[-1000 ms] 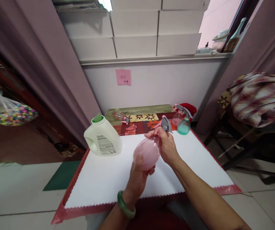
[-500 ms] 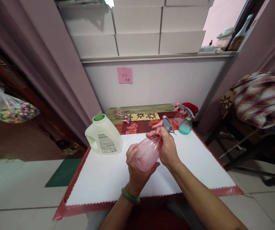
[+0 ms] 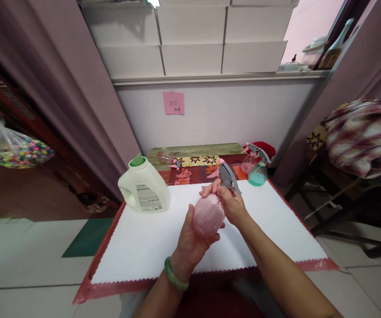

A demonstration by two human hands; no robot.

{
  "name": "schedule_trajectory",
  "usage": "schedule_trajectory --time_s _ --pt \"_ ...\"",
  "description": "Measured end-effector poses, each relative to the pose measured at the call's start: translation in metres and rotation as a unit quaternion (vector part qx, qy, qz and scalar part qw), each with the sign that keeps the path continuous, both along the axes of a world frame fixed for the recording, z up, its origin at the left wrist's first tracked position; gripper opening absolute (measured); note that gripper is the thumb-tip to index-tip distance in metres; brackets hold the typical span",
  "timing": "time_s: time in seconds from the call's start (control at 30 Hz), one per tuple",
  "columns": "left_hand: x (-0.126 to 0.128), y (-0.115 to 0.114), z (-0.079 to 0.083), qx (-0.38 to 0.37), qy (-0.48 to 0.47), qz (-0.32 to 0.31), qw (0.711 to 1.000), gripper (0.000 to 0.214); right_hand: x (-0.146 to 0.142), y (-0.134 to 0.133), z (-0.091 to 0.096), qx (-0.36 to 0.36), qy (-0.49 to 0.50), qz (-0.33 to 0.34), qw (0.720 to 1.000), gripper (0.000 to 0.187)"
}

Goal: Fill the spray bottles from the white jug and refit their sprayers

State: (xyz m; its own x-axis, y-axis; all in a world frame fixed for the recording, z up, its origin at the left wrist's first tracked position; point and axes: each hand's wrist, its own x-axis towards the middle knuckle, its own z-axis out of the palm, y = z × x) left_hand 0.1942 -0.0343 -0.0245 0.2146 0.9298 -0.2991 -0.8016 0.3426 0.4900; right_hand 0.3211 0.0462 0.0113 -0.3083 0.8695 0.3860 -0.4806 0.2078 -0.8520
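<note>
A pink spray bottle (image 3: 208, 216) with a grey and pink trigger head (image 3: 227, 176) is held tilted above the white table mat, its head pointing away from me. My left hand (image 3: 192, 243), below a green bangle (image 3: 176, 274), cups the round base, with the thumb up along its left side and fingers underneath. Around the neck, just under the trigger head, the fingers of my right hand (image 3: 233, 204) are closed. Whether the head is screwed on tight cannot be seen.
A pale green jug (image 3: 149, 190) with a green-rimmed mouth stands on the left. Behind on the right are a teal-filled spray bottle (image 3: 257, 177) and a pink one (image 3: 247, 164). A clear spray bottle (image 3: 165, 157) lies at the back. The white mat (image 3: 137, 251) covers the table front.
The pink spray bottle has turned in my hands and its trigger head is more upright. My left hand has shifted its hold, from fingers around the side to cupping the base.
</note>
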Motion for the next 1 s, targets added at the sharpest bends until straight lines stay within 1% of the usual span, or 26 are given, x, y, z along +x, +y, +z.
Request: schedule_trajectory --time_s 0.13,0.3,0.4,0.47,0.57,0.67,0.73,0.83,0.9,0.97,1.0 --pt "0.006 -0.003 -0.004 0.010 0.030 0.052 0.998 0.074 -0.001 -0.004 0.002 -0.025 -0.058 -0.027 0.998 0.044" --pt "0.012 -0.006 -0.009 0.060 0.095 0.138 0.984 0.073 -0.004 -0.007 0.005 -0.020 -0.086 -0.080 0.993 0.044" --pt "0.013 -0.006 -0.015 0.071 0.112 0.162 0.978 0.075 -0.008 -0.010 0.005 -0.023 -0.094 -0.087 0.992 0.045" --pt "0.011 -0.005 -0.019 0.056 0.105 0.160 0.980 0.074 -0.009 -0.012 0.002 -0.030 -0.103 -0.088 0.990 0.042" --pt "0.006 -0.002 -0.025 0.038 0.082 0.147 0.985 0.070 -0.008 -0.014 -0.006 -0.032 -0.130 -0.106 0.985 0.033" --pt "0.002 0.001 -0.032 0.027 0.073 0.151 0.985 0.069 -0.004 -0.015 -0.018 -0.053 -0.130 -0.116 0.983 0.040" --pt "0.000 0.002 -0.036 0.017 0.081 0.153 0.985 0.071 -0.001 -0.015 -0.024 -0.075 -0.116 -0.104 0.985 0.037" --pt "0.002 0.005 -0.043 0.016 0.102 0.133 0.986 0.076 0.004 -0.016 -0.030 -0.082 -0.106 -0.104 0.985 0.034" --pt "0.003 0.008 -0.049 0.024 0.119 0.101 0.987 0.080 0.008 -0.013 -0.033 -0.077 -0.113 -0.130 0.982 0.033" --pt "0.003 0.013 -0.056 0.036 0.172 0.083 0.981 0.080 0.017 -0.006 -0.037 -0.069 -0.122 -0.168 0.976 0.034" --pt "0.002 0.016 -0.060 0.040 0.224 0.087 0.970 0.079 0.025 0.000 -0.039 -0.068 -0.125 -0.189 0.972 0.036"
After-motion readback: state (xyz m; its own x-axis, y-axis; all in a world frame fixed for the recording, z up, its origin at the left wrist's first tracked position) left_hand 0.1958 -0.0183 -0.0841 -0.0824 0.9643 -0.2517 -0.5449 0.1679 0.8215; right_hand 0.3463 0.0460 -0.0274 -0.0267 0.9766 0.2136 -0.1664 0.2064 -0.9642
